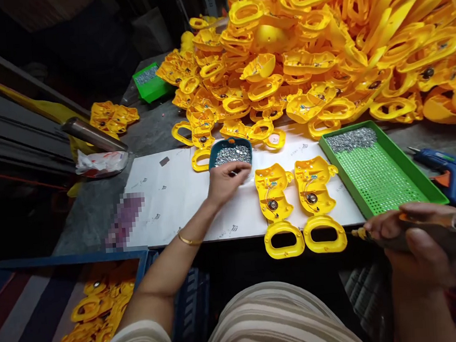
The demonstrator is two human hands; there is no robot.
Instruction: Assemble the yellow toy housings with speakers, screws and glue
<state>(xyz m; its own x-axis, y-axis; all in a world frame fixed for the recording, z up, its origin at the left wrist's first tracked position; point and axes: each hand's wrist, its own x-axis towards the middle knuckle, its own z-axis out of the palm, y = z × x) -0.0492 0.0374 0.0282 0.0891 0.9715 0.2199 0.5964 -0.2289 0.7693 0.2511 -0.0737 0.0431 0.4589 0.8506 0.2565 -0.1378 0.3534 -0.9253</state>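
Note:
My left hand (229, 181) is at the near rim of a dark blue dish (232, 154) full of small silvery screws. Its thumb and fingers are pinched together; what lies between them, if anything, is too small to make out. At the lower right, my right hand (421, 251) is wrapped round an electric screwdriver (389, 238), whose thin bit points left toward the handle loop of a yellow shell. Two yellow plastic shell halves, a left one (278, 185) and a right one (315, 178), lie side by side, inner side up, showing wires and a round speaker. Their handle loops overhang the table edge.
A green tray (384, 175) with screws at its far end stands right, beside a blue glue gun (446, 171). A big pile of yellow shells (302, 56) fills the back. A smaller green tray (151, 85) sits far left. A blue crate (62, 260) holds more shells.

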